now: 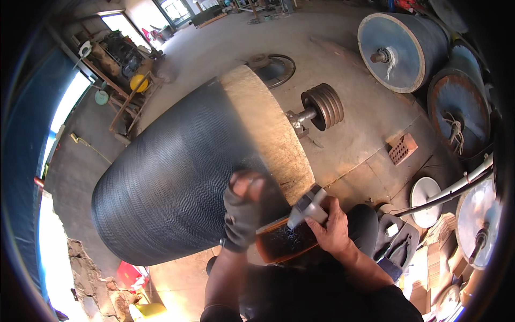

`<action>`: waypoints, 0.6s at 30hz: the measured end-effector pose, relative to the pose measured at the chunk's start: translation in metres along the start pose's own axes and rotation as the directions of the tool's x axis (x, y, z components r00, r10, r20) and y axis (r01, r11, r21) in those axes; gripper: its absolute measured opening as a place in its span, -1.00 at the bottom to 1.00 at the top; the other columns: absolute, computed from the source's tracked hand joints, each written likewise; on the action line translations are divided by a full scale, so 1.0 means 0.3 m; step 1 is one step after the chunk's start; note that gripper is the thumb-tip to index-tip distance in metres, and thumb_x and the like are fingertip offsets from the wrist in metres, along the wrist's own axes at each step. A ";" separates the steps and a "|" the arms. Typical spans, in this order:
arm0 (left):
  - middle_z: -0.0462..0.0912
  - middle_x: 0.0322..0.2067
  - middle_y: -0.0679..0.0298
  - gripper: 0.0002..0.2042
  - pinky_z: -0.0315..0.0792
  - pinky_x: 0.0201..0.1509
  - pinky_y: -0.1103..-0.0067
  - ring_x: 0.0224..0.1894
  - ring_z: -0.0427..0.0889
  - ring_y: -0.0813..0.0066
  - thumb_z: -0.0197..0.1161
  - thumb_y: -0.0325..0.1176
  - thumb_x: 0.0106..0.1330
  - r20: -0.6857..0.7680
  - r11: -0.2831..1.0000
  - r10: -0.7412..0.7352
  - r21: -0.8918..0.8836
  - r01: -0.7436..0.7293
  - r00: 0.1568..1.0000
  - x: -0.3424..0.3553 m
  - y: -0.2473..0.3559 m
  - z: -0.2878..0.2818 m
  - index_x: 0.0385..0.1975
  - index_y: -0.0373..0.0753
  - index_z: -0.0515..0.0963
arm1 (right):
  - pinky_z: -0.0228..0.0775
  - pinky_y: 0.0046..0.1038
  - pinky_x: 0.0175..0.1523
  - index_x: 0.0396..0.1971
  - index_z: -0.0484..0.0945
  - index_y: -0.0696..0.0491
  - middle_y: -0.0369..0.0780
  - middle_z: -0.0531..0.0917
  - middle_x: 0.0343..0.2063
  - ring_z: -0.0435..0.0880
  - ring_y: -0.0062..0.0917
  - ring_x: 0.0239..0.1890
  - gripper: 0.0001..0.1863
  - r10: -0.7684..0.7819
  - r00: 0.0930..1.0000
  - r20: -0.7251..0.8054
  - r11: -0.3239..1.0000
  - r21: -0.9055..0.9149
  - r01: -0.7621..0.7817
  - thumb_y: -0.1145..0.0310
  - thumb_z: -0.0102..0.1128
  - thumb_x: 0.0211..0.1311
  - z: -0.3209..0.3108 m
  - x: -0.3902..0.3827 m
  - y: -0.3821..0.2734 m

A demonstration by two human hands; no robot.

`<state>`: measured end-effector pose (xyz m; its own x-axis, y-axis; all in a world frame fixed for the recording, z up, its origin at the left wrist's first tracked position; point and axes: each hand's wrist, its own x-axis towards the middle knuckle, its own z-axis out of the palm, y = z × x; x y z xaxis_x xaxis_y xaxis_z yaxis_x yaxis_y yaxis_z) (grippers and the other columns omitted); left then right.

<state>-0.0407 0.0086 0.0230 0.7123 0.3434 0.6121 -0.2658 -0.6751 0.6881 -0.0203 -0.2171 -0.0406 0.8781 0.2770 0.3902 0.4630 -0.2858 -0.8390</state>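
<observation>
A large drum (161,155) lies before me, wrapped in a dark, finely ridged covering; a bare tan band (268,123) shows at its right end. My left hand (242,206), in a grey fingerless glove, is at the dark covering near the bare band. Motion smears its fingers, so whether they grip anything is unclear. My right hand (333,225) is closed around a grey block-shaped tool (313,206) with a dark top, held at the drum's near right edge. Below the tool sits an orange-edged tray (284,244) with small shiny bits in it.
A grooved pulley (323,106) on a shaft juts from the drum's right end. Other drums (391,53) stand at the right, with a perforated brick (402,149) on the floor before them. A dark tool case (397,241) lies right of my leg. Machinery (120,59) stands far left.
</observation>
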 end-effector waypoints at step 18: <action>0.74 -0.27 0.19 -0.90 0.58 -0.14 0.46 -0.26 0.72 0.28 0.37 -0.58 0.33 0.094 0.953 0.234 0.173 -0.248 0.968 0.093 -0.089 0.030 -0.22 -0.24 0.68 | 0.58 -0.10 -0.27 -0.05 0.51 0.18 0.05 0.68 -0.30 0.72 0.05 -0.32 -0.69 0.024 0.994 0.111 0.998 -0.054 -0.018 0.30 0.32 0.39 -0.013 -0.130 0.099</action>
<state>-0.0078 0.0303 0.0182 0.6882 0.1127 0.7167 -0.3177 -0.8413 0.4373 -0.0403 -0.2400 -0.0794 0.8700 0.3703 0.3255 0.4529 -0.3395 -0.8244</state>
